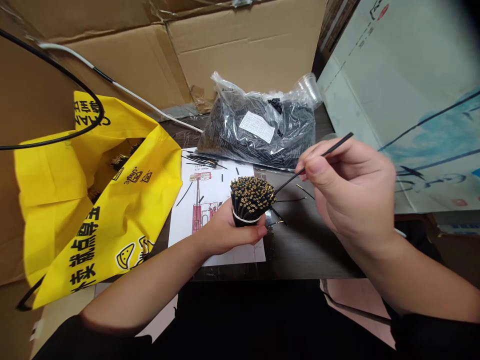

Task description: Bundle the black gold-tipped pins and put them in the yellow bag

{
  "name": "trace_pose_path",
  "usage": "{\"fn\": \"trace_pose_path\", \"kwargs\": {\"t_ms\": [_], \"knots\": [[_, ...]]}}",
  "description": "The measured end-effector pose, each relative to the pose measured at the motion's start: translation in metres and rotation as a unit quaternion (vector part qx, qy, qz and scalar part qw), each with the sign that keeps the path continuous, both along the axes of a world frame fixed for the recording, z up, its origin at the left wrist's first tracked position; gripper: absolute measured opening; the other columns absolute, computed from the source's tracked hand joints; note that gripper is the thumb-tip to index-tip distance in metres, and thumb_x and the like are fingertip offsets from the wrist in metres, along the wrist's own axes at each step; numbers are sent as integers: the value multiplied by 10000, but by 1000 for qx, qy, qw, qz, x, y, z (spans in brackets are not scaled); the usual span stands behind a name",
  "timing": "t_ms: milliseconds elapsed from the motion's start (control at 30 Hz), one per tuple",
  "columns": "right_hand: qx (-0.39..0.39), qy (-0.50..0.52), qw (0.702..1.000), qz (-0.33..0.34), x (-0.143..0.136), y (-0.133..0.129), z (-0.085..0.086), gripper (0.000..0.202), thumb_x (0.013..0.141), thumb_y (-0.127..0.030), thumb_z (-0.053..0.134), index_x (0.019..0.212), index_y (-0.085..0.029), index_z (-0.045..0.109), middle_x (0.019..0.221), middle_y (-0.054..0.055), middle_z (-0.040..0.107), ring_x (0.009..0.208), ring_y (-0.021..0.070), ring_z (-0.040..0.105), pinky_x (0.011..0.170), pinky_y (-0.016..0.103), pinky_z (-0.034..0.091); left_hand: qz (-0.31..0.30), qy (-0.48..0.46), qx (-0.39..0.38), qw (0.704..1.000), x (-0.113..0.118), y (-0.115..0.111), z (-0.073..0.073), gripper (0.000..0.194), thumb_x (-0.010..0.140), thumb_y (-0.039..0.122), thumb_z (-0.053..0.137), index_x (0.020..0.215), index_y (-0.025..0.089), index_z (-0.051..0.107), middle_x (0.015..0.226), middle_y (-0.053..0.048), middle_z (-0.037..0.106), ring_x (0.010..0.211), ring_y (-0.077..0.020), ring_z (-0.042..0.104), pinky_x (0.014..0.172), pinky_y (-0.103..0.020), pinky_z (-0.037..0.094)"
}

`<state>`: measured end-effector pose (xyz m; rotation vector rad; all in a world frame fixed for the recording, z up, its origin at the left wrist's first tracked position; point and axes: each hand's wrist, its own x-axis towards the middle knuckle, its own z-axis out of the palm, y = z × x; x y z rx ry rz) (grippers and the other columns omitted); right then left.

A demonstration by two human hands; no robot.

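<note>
My left hand (236,225) is wrapped round a bundle of thin black wires with gold ring ends (253,192), tied by a white rubber band (245,218). The gold ends face up towards me. Between thumb and fingers, my right hand (337,185) pinches a thin black wire with a thicker black sleeve (339,144) at its upper end. The wire's lower end meets the right edge of the bundle; whether it joins the bundle I cannot tell. Behind the hands lies a clear plastic bag (258,125) full of short black tubes, with a white label on it.
At the left stands a yellow bag (150,200) with more gold-tipped bundles inside. Loose wires (202,160) lie on a printed sheet (180,235) on the dark table (300,255). A clear plastic cup (309,89) is at the back. Cardboard boxes (243,50) wall the rear; a pale panel (412,75) stands right.
</note>
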<state>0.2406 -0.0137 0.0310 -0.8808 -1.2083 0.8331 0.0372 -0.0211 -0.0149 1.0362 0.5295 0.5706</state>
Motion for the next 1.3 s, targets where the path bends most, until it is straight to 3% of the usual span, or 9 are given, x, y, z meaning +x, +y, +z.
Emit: {"fn": "trace_pose_path", "kwargs": {"t_ms": [567, 800, 867, 1000, 1133, 1300], "knots": [[-25, -140, 990, 19, 0, -10, 1, 90, 896, -272, 785, 847, -235, 719, 842, 13, 730, 777, 181, 662, 716, 368, 530, 9, 42, 32, 999, 0, 1, 2, 243, 891, 239, 728, 807, 162, 514, 632, 44, 497, 550, -78, 471, 522, -242, 362], [-27, -194, 977, 89, -1, -6, -2, 134, 875, -235, 786, 774, -228, 698, 964, 48, 694, 912, 203, 653, 766, 371, 545, 45, 72, 39, 996, 1, 1, 3, 318, 846, 294, 789, 807, 172, 499, 572, 67, 489, 489, -59, 447, 484, -215, 357], [-27, -201, 975, 92, 1, -4, -2, 57, 868, -246, 796, 850, -241, 742, 1041, 58, 701, 968, 213, 652, 792, 377, 548, 42, 75, 26, 996, 1, 1, 3, 329, 849, 317, 787, 808, 175, 494, 563, 69, 486, 474, -58, 439, 468, -214, 347], [-21, -160, 985, 55, 6, -5, 0, 203, 879, -258, 799, 1080, -273, 773, 1011, 41, 741, 913, 202, 670, 819, 384, 555, 47, 88, 15, 995, 1, 1, 5, 314, 846, 298, 782, 874, 177, 494, 594, 67, 512, 492, -63, 456, 478, -216, 353], [-9, -173, 985, 26, 7, -5, 0, 22, 898, -256, 778, 920, -250, 777, 896, 21, 753, 824, 190, 682, 786, 372, 561, 57, 116, 24, 991, 0, 1, 6, 295, 829, 236, 774, 915, 173, 499, 618, 63, 541, 517, -65, 483, 507, -219, 380], [-5, -212, 977, 34, 10, -2, -2, 83, 909, -302, 769, 858, -243, 744, 843, 15, 740, 787, 189, 678, 776, 368, 559, 60, 109, -5, 992, -1, 0, 3, 303, 819, 225, 774, 952, 172, 507, 603, 77, 525, 482, -57, 464, 474, -205, 373]]}}
